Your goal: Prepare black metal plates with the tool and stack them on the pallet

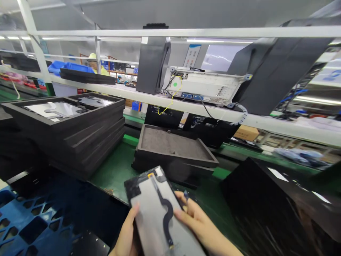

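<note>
Head view.

Panel [160, 213]: thin, grey-backed, black flex cable [165, 213] snaking down the back. Held low centre, tilted, over the green bench [114, 170]. Lower end cut off by the frame edge.

Left hand [127, 234]: closed on the panel's left edge, thumb against the back, fingers hidden behind. Mostly out of frame.

Right hand [198, 222]: closed on the right edge, thumb lying across the back near the cable. Small dark item between the fingertips at the upper corner; too small to identify.

Empty tray [173, 145]: black foam, grey-lined, just beyond the panel, stacked on a second tray. Nothing seen in the recess.

Tray stack [71, 124]: left of the empty tray, well apart from the hands; top tray holding what looks like similar panels, face reflective.

Blue pallet [23, 220]: bottom left, partly under dark sheets.

Black sheet [279, 206]: right, blurred, surface unclear.

Shelf [202, 112]: white rail above the bench, carrying a white box [205, 87] with a yellow wire, flanked by black angled pieces.

Person [93, 64]: far back left, small, yellow clothing.

Step, as judged: panel in both hands, back side up, under inspection or handling near the empty tray. Next move, as judged: steady two-edge hold, cable kept clear of pinching, panel kept level with the tray recess if set down.

Hidden: panel front, both wrists, left fingers, tray contents beneath the top layer.
</note>
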A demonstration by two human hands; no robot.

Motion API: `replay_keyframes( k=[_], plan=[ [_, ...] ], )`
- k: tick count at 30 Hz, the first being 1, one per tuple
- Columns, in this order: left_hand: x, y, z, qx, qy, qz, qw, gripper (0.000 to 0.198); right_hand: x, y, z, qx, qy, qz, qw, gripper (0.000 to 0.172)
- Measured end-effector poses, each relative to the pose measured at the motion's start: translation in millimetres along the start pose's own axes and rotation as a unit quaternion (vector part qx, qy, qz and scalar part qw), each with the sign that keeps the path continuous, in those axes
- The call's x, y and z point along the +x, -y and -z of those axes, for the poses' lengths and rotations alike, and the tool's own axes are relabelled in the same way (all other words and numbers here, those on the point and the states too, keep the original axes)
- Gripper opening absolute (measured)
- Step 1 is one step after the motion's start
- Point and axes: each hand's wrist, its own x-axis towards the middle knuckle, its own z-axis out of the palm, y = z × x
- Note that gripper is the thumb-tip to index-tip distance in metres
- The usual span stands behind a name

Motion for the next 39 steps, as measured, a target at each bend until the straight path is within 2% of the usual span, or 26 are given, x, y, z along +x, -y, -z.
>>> replay_keyframes(
  k=[2, 4, 6, 8, 10, 12, 14, 15, 17, 24, 28, 32, 36, 39],
  plan=[
    [20.0, -18.5, -12.8, 0.021, 0.081, -0.06, 0.995, 0.073, 1.4, 22.3, 23.3, 0.035, -0.058, 0.012, 0.998, 0.078],
    [54.0, -30.8, -11.4, 0.109, 0.121, -0.132, 0.978, 0.066, 7.4, 61.4, 53.3, -0.007, -0.13, 0.049, 0.99, 0.067],
    [95.2, -31.6, 5.2, 0.257, 0.076, -0.201, 0.942, 0.057, 21.2, 106.5, 84.6, -0.096, -0.205, 0.085, 0.97, 0.059],
    [132.6, -22.8, 29.4, 0.403, -0.034, -0.276, 0.872, 0.05, 44.0, 148.4, 109.8, -0.224, -0.266, 0.113, 0.931, 0.048],
    [156.7, -10.5, 50.4, 0.46, -0.099, -0.314, 0.825, 0.044, 73.4, 182.7, 122.6, -0.378, -0.306, 0.132, 0.864, 0.044],
    [165.0, -0.3, 61.2, 0.478, -0.112, -0.334, 0.804, 0.038, 105.1, 209.4, 121.2, -0.53, -0.338, 0.129, 0.767, 0.047],
    [162.3, 5.3, 62.2, 0.502, -0.107, -0.356, 0.781, 0.034, 135.3, 229.6, 108.9, -0.65, -0.339, 0.093, 0.674, 0.05],
    [159.2, 6.5, 60.5, 0.514, -0.103, -0.365, 0.769, 0.032, 149.1, 237.5, 100.4, -0.69, -0.327, 0.073, 0.641, 0.051],
    [153.5, 6.8, 55.9, 0.536, -0.098, -0.379, 0.748, 0.03, 174.2, 248.9, 82.1, -0.736, -0.29, 0.05, 0.61, 0.052],
    [151.3, 3.2, 51.8, 0.577, -0.114, -0.396, 0.705, 0.028, 239.1, 251.3, 24.9, -0.775, -0.218, 0.063, 0.59, 0.035],
    [150.5, 2.9, 50.8, 0.58, -0.118, -0.399, 0.7, 0.028, 262.2, 248.1, 6.0, -0.79, -0.219, 0.049, 0.57, 0.031],
    [148.6, 2.6, 49.4, 0.579, -0.118, -0.399, 0.701, 0.028, 280.9, 236.5, -7.5, -0.804, -0.213, 0.026, 0.554, 0.034],
    [148.6, 2.9, 49.4, 0.581, -0.122, -0.397, 0.7, 0.028, 296.8, 211.9, -28.6, -0.806, -0.19, 0.008, 0.56, 0.03],
    [150.9, 4.1, 50.8, 0.586, -0.127, -0.396, 0.696, 0.028, 305.6, 200.1, -43.2, -0.795, -0.169, -0.002, 0.583, 0.027]
  ],
)
